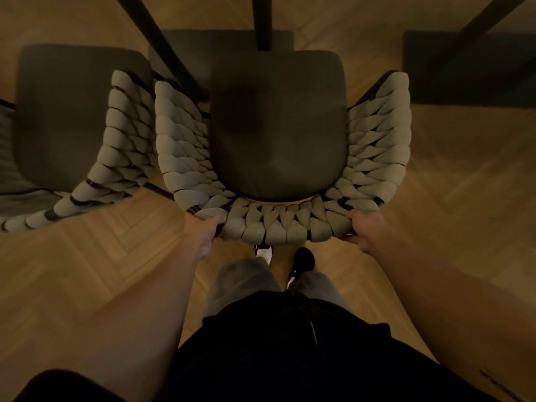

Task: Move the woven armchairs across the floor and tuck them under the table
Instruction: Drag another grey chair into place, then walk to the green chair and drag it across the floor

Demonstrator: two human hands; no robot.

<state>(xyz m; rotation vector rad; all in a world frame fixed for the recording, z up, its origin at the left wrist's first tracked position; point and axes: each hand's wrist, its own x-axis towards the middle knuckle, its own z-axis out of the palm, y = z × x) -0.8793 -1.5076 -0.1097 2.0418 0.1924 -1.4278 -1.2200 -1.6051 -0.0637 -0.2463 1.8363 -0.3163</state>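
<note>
Standing on the herringbone wood floor (101,256), the person faces a glass-topped counter (377,30) whose dark legs (262,21) show through from above, though the dim light makes its near edge hard to place. The woven armchair (275,221) being moved sits straight ahead, its dark seat cushion (277,126) seemingly already partly beneath the top. A second armchair (116,140) stands just beside it on the left, their woven arms nearly touching.

The left hand (210,230) is clamped on the left corner of the woven backrest, fingers curled over the rim; the right hand (362,227) grips the right corner the same way.

To finish this push well, I would keep both hands level and press evenly so the chair travels straight. The centre leg ahead and the neighbouring chair's arm are the likely snags, so a slight bias rightward seems wise. The feet (301,261) should stay clear of the rear legs.
</note>
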